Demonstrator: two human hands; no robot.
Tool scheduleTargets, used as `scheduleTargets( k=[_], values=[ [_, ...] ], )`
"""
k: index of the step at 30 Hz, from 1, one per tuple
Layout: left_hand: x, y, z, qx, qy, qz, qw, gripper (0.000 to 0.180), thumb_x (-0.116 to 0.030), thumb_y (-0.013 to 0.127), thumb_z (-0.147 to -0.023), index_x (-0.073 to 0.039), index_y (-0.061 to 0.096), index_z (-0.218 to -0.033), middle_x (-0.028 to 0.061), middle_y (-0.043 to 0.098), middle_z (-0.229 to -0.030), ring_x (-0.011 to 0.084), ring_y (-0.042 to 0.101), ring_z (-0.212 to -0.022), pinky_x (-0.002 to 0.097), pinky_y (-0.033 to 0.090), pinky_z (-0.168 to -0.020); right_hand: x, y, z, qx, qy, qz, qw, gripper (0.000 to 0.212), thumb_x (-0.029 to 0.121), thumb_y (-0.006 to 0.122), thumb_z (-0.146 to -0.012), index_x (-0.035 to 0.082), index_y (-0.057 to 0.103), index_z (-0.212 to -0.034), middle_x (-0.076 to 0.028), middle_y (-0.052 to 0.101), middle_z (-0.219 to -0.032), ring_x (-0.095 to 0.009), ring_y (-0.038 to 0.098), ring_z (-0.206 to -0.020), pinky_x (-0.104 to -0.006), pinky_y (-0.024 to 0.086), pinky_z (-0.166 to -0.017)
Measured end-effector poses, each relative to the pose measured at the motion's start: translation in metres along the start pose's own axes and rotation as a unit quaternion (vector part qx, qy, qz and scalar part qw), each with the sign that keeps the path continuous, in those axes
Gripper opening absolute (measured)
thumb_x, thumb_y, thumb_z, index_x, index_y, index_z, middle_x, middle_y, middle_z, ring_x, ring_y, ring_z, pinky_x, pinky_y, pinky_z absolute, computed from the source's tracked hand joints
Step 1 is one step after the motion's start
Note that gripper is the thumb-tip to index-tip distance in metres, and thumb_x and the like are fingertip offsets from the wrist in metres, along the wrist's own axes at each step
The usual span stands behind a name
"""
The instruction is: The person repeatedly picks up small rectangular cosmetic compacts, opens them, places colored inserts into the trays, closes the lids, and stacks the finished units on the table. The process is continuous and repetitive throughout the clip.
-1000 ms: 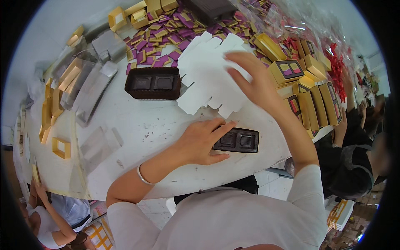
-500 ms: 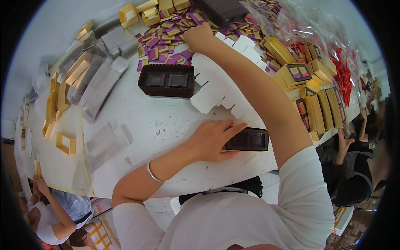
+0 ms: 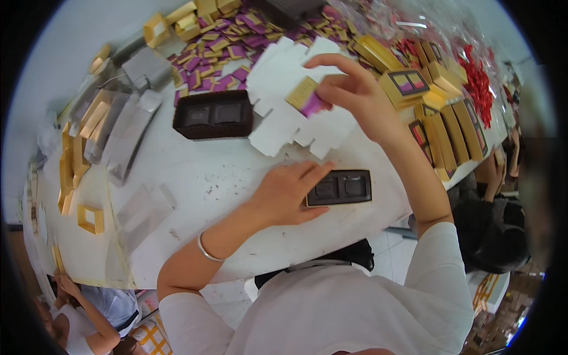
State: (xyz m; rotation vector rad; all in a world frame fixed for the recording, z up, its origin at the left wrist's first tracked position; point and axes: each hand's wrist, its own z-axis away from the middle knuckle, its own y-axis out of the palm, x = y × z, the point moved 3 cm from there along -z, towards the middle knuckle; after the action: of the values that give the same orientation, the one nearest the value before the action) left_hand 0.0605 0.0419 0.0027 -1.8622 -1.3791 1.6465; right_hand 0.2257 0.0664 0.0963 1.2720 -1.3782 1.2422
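My left hand steadies the left end of a small box with a dark two-compartment tray, its thumb along the near side and its fingers at the far side. Both compartments that I see are bare. Above white card sheets, my right hand pinches a small flat gold-and-purple packet between thumb and fingers. A larger dark tray with two square hollows lies left of the white card sheets.
Many loose gold-and-purple packets are heaped at the back. Gold boxes stand at the right beside red ribbons. Clear plastic sleeves and gold box frames lie at the left. Other people sit near both table ends.
My right hand has come back from the packet heap toward me, now with a packet in its fingers. My left hand stays on the small box. The whole view has shifted slightly.
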Motion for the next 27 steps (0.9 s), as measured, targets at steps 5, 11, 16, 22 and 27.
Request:
scheduleTargets(
  k=[5, 11, 16, 22, 27],
  values=[
    [-0.005, -0.001, 0.003, -0.021, -0.019, -0.013, 1.000, 0.081, -0.036, 0.076, -0.067, -0.012, 0.039, -0.135, 0.0117, 0.058, -0.104, 0.0300, 0.059, -0.089, 0.0400, 0.049, -0.074, -0.014, -0.005, 0.098, -0.099, 0.034, 0.017, 0.994, 0.020, 0.000, 0.054, -0.087, 0.001, 0.060, -0.106, -0.002, 0.063, -0.077, -0.008, 0.057, -0.076, -0.0221, 0.046, -0.069],
    [-0.007, 0.006, -0.001, -0.051, -0.024, -0.010, 0.998, 0.088, -0.034, 0.079, -0.063, -0.012, 0.037, -0.137, 0.0100, 0.058, -0.097, 0.0272, 0.060, -0.080, 0.0365, 0.049, -0.065, -0.049, 0.030, 0.135, -0.091, -0.072, 0.282, 0.952, 0.015, 0.004, 0.068, -0.075, 0.007, 0.068, -0.090, -0.005, 0.056, -0.081, -0.021, 0.047, -0.071, -0.0331, 0.037, -0.067],
    [-0.006, 0.005, -0.004, -0.049, -0.004, -0.040, 0.998, 0.088, -0.033, 0.080, -0.063, -0.011, 0.037, -0.137, 0.0103, 0.058, -0.095, 0.0278, 0.060, -0.079, 0.0365, 0.049, -0.064, -0.044, 0.026, 0.125, -0.077, -0.097, 0.380, 0.917, 0.011, 0.009, 0.070, -0.071, 0.011, 0.067, -0.082, -0.003, 0.050, -0.079, -0.022, 0.047, -0.078, -0.0346, 0.034, -0.069],
    [-0.009, 0.002, -0.004, 0.003, -0.037, -0.018, 0.999, 0.089, -0.031, 0.081, -0.064, -0.004, 0.035, -0.135, 0.0160, 0.059, -0.111, 0.0335, 0.060, -0.093, 0.0390, 0.050, -0.076, -0.044, 0.026, 0.107, 0.019, -0.061, 0.419, 0.906, 0.009, 0.011, 0.067, -0.074, 0.011, 0.058, -0.073, -0.004, 0.052, -0.081, -0.021, 0.051, -0.082, -0.0349, 0.034, -0.070],
    [-0.004, 0.002, -0.001, -0.001, -0.042, -0.015, 0.999, 0.088, -0.034, 0.081, -0.064, -0.002, 0.036, -0.134, 0.0172, 0.058, -0.106, 0.0329, 0.061, -0.089, 0.0382, 0.050, -0.075, 0.050, -0.049, 0.063, -0.143, -0.174, 0.482, 0.846, 0.009, 0.014, 0.065, -0.078, 0.007, 0.061, -0.078, -0.010, 0.058, -0.081, -0.027, 0.059, -0.074, -0.0391, 0.046, -0.066]
  ],
)
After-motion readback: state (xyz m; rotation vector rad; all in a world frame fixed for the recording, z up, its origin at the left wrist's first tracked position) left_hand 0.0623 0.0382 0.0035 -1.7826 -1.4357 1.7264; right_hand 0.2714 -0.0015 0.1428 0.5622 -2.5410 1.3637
